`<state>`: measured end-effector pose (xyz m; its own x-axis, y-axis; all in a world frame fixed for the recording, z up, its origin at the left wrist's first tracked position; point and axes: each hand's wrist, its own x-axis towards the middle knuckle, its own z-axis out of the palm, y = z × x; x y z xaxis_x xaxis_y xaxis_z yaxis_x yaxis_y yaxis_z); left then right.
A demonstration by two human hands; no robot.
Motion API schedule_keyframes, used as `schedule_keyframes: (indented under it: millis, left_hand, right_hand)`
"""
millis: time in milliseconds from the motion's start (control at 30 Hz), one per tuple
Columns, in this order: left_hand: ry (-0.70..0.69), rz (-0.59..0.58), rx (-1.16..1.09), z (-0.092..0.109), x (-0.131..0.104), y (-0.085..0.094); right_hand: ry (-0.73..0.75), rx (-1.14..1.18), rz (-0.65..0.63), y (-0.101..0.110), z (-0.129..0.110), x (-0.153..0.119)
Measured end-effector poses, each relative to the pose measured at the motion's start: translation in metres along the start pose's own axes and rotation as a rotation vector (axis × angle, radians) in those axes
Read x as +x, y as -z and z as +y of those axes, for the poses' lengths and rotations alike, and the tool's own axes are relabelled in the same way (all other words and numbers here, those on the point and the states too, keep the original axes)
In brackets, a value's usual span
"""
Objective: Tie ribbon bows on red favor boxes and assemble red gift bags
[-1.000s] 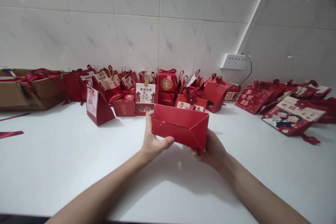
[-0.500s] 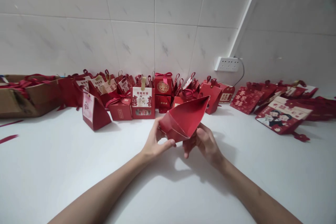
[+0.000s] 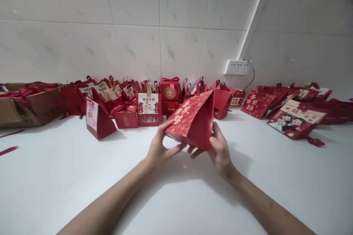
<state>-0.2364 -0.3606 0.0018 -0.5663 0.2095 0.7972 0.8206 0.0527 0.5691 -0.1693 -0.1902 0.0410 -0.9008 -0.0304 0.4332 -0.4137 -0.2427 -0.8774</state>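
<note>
A red paper gift box (image 3: 193, 119) with pale lettering and a floral pattern on its left face is held above the white table, tilted. My left hand (image 3: 160, 147) grips its lower left edge, thumb below and fingers at the side. My right hand (image 3: 220, 150) holds the lower right corner, with some fingertips showing underneath. Behind it stand a white-fronted box with a gold loop (image 3: 149, 108), a red box with a bow (image 3: 170, 89) and a red bag-shaped box (image 3: 221, 101).
An open cardboard carton (image 3: 35, 108) with red ribbons is at the left, near ribbon strips (image 3: 9, 150). A pink-fronted box (image 3: 99, 119) stands left of centre. More red boxes (image 3: 295, 119) lie at the right. A power strip (image 3: 236, 67) is on the tiled wall.
The held box has been turned, so its patterned outer face shows where its plain red interior showed before. Both hands have shifted their hold slightly. The view has moved a little.
</note>
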Motion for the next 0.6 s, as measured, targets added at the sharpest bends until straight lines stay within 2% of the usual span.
schedule_keyframes:
  millis: [133, 300, 400, 467, 600]
  left_hand:
    - [0.001, 0.208, -0.045, 0.000, 0.006, 0.004]
    - [0.020, 0.342, -0.175, 0.012, 0.013, 0.000]
    - [0.008, 0.346, -0.185, 0.018, 0.014, -0.002]
    - [-0.056, 0.319, -0.180, 0.021, 0.014, -0.001]
    - [-0.198, 0.263, -0.100, 0.028, 0.013, 0.003]
  right_hand:
    - [-0.221, 0.162, 0.057, 0.001, -0.005, 0.008]
    - [-0.502, 0.355, 0.122, -0.005, -0.011, 0.013]
    - [-0.572, 0.388, 0.157, -0.006, -0.010, 0.012]
    - [-0.584, 0.401, 0.144, -0.003, -0.006, 0.012]
    - [-0.583, 0.384, 0.014, 0.005, 0.005, 0.010]
